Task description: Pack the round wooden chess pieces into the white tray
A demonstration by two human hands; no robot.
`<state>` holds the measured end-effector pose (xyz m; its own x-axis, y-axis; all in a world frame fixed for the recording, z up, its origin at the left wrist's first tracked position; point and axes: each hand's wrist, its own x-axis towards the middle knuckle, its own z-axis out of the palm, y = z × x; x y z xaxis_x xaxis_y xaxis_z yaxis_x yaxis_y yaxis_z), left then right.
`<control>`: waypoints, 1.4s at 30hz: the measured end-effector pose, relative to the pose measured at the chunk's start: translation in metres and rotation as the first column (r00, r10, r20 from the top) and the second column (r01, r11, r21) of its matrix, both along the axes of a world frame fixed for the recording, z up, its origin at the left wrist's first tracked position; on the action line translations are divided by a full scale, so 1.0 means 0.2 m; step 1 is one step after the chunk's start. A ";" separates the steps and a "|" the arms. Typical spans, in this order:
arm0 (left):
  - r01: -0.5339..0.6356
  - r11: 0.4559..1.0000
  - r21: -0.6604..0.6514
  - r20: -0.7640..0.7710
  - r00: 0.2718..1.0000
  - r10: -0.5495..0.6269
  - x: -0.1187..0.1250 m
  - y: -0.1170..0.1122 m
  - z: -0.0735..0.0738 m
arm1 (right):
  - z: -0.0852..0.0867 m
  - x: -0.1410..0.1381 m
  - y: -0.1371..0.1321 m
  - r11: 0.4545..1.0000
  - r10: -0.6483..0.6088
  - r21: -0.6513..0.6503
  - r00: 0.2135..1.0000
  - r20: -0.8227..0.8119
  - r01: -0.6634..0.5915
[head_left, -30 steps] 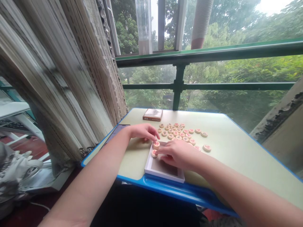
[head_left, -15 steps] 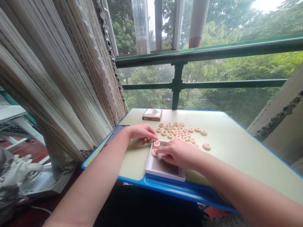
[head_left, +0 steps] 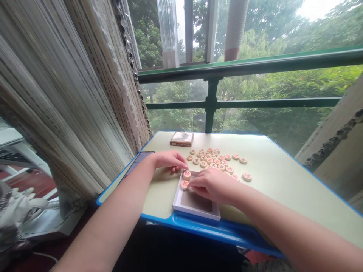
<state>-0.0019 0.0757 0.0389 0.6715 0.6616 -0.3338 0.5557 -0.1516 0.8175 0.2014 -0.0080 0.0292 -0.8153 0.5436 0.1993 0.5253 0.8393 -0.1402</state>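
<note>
The box tray (head_left: pixel 195 211), shallow and white-rimmed with a brown-grey floor, lies at the table's near edge. Two round Chinese chess pieces with red characters are inside along its left wall: an upper piece (head_left: pixel 186 175) and, just below it, a lower piece (head_left: pixel 184 184). My right hand (head_left: pixel 211 185) hovers over the tray with bent fingers, its fingertips at the right side of the lower piece; nothing shows in its grasp. My left hand (head_left: pixel 172 161) rests by the tray's far left corner, fingers stretched towards it, holding nothing visible.
Beyond the tray, several chess pieces (head_left: pixel 217 161) are scattered, and one piece (head_left: pixel 247 176) lies apart on the right. A flat box (head_left: pixel 182 138) sits at the table's back left. A phone (head_left: pixel 135 163) lies partly behind my left forearm. Curtains (head_left: pixel 85 94) hang at left.
My right fingertip has drawn back to the right off the lower piece, so its red character now shows fully. My left hand stays at the tray's corner. The view has shifted slightly.
</note>
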 end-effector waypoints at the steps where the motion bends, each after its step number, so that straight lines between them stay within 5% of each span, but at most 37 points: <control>1: -0.002 1.000 -0.004 0.004 1.000 0.002 0.00 0.00 0.00 | 0.00 0.00 0.00 1.000 0.005 0.000 1.000 -0.003 -0.005; 22: 0.025 0.999 -0.027 0.004 1.000 -0.025 -0.01 0.01 -0.01 | 0.01 -0.01 0.00 0.994 0.106 0.030 0.994 -0.031 -0.105; 42: 0.045 0.999 -0.009 -0.041 0.998 -0.045 -0.01 0.01 -0.02 | 0.00 -0.07 0.00 0.989 0.034 0.142 0.999 -0.030 -0.029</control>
